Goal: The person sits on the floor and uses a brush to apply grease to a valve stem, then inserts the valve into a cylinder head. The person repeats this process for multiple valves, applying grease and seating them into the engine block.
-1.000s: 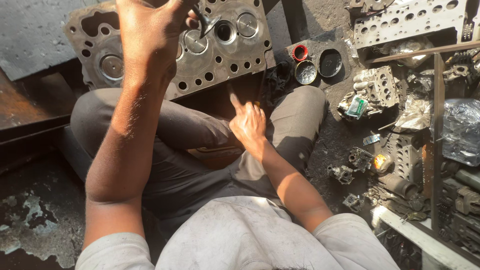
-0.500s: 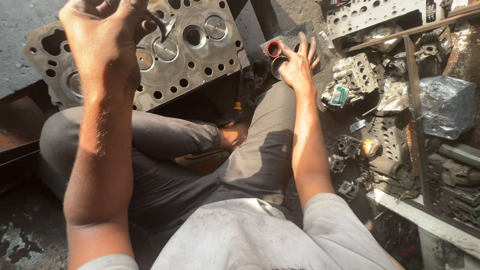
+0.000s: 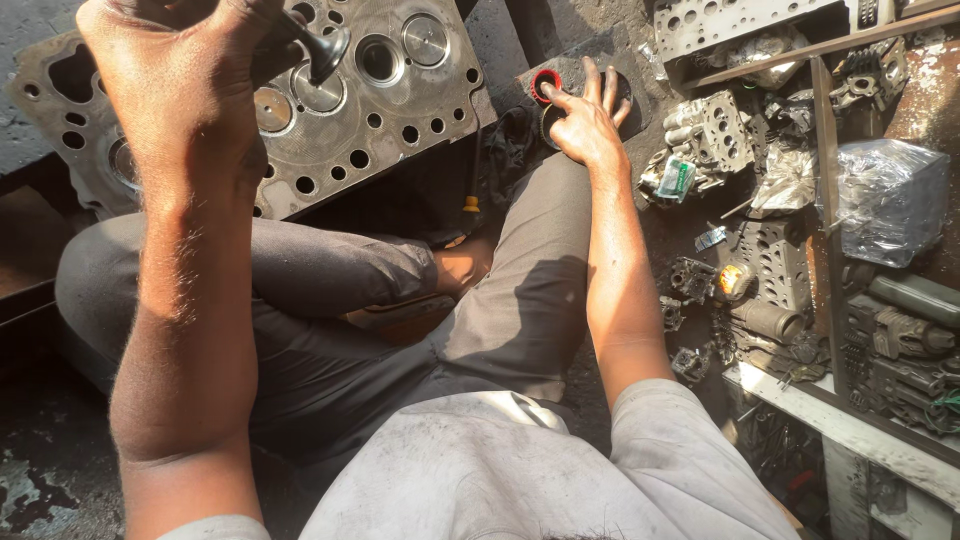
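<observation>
The left hand (image 3: 185,85) is closed in a fist around the stem of a dark engine valve (image 3: 325,45), whose round head sticks out to the right of the knuckles, raised over the cylinder head (image 3: 420,105). That grey metal slab lies flat just beyond the left hand, in front of the person's folded legs. Four large round valve seats show on its face: two lie close under the valve and fist, two further right. Many small bolt holes ring them.

The right hand (image 3: 585,120) reaches forward past the right knee, fingers spread and loosely open, gripping nothing. Its fingertips rest on two small round tins: a red-rimmed tin (image 3: 545,85) by the index finger, and a dark tin (image 3: 620,90) partly hidden beneath the other fingers.

Right of the right hand lies a small green and white tube (image 3: 677,180) with a label, among grey cast parts. Further right and nearer the person sits a small round yellow-labelled can (image 3: 735,282). Well to the right, a clear plastic bag (image 3: 885,200) wraps a blocky part. A second cylinder head (image 3: 730,22) lies beyond the right hand, at the upper edge.
</observation>
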`<action>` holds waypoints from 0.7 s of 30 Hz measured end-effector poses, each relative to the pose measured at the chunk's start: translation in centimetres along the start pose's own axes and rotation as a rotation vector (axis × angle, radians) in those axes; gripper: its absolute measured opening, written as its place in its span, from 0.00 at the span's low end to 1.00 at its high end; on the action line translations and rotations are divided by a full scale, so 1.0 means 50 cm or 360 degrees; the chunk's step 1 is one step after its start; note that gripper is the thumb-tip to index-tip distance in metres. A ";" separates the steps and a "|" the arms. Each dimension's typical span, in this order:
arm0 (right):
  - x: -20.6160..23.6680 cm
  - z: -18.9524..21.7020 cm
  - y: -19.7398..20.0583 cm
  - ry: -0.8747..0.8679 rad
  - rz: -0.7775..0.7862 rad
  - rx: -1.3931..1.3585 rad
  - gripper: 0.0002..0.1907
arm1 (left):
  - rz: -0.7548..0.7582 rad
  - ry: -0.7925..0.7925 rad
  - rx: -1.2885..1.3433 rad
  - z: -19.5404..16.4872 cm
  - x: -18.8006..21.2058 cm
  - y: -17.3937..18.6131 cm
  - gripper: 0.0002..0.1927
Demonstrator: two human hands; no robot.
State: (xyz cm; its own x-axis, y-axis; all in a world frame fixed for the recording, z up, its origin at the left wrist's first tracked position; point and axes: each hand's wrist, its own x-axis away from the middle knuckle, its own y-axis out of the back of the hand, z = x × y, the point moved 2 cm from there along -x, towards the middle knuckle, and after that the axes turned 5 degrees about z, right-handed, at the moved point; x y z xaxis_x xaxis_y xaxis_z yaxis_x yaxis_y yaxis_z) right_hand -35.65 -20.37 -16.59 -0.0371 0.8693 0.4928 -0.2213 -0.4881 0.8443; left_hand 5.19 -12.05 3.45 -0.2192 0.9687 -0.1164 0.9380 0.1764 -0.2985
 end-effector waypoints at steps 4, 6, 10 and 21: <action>-0.005 -0.005 -0.004 0.0001 -0.0007 0.0011 0.42 | 0.0010 -0.0016 -0.0001 0.003 0.001 0.004 0.04; -0.007 -0.007 -0.004 0.0010 -0.0005 0.0023 0.42 | 0.0009 -0.0024 -0.0009 0.003 0.000 0.002 0.04; -0.009 -0.007 -0.005 0.0003 -0.0026 0.0006 0.41 | -0.0016 0.0034 -0.0018 -0.001 -0.004 -0.006 0.05; 0.042 0.031 0.020 0.0343 -0.0504 -0.0287 0.42 | 0.0061 0.0206 0.0406 0.027 -0.006 -0.023 0.11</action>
State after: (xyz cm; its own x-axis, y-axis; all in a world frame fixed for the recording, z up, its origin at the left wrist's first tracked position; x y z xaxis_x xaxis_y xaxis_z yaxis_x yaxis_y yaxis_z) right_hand -34.44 -19.14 -14.37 -0.1385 0.9799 0.1436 -0.4207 -0.1894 0.8872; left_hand 3.82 -12.77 2.56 -0.1332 0.9910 -0.0150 0.8434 0.1054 -0.5268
